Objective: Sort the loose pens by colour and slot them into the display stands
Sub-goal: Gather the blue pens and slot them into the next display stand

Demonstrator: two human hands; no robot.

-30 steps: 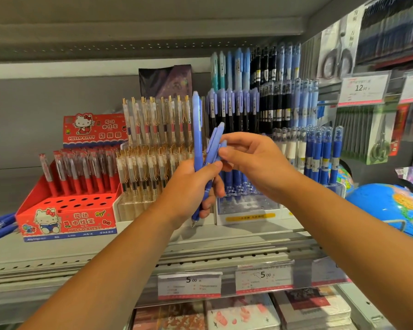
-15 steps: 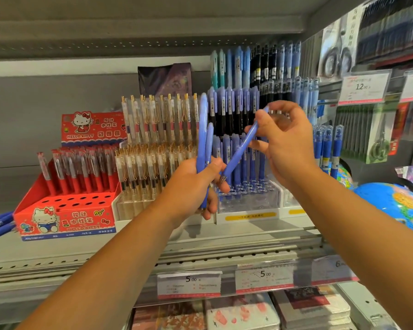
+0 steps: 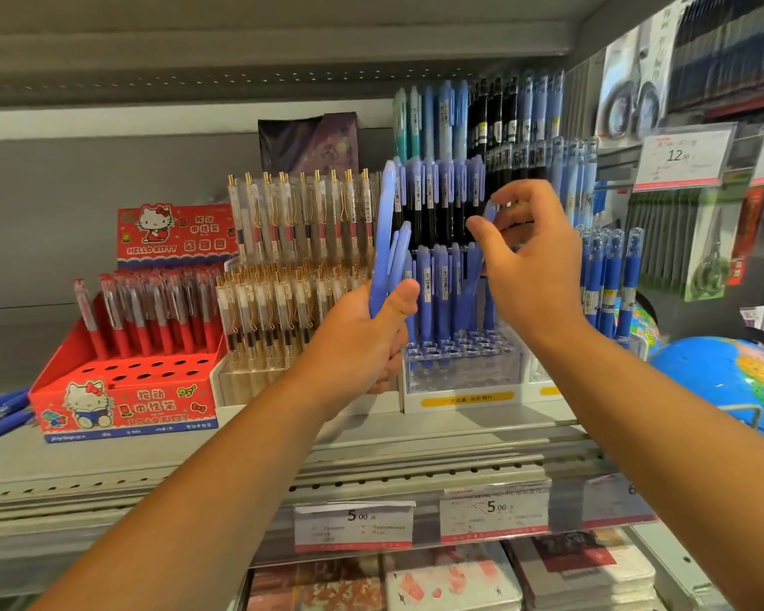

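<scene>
My left hand (image 3: 371, 341) grips a small bundle of periwinkle-blue pens (image 3: 384, 253), held upright in front of the shelf. My right hand (image 3: 532, 275) is just to the right, thumb and fingers pinching one more blue pen (image 3: 487, 212) that is mostly hidden behind the thumb. It hovers over the front rows of the clear tiered stand (image 3: 459, 374), which holds matching blue pens (image 3: 437, 293) in its back rows and has open holes in front.
A red Hello Kitty stand (image 3: 124, 390) with red pens is at the left, and a stand of clear gold-clip pens (image 3: 283, 275) beside it. Loose dark-blue pens (image 3: 1, 414) lie at the far left. A globe (image 3: 733, 381) sits at the right, with a shelf overhead.
My right hand drew one blue pen out of the left hand's bundle and carried it up and right to the clear stand. The left hand stayed in place.
</scene>
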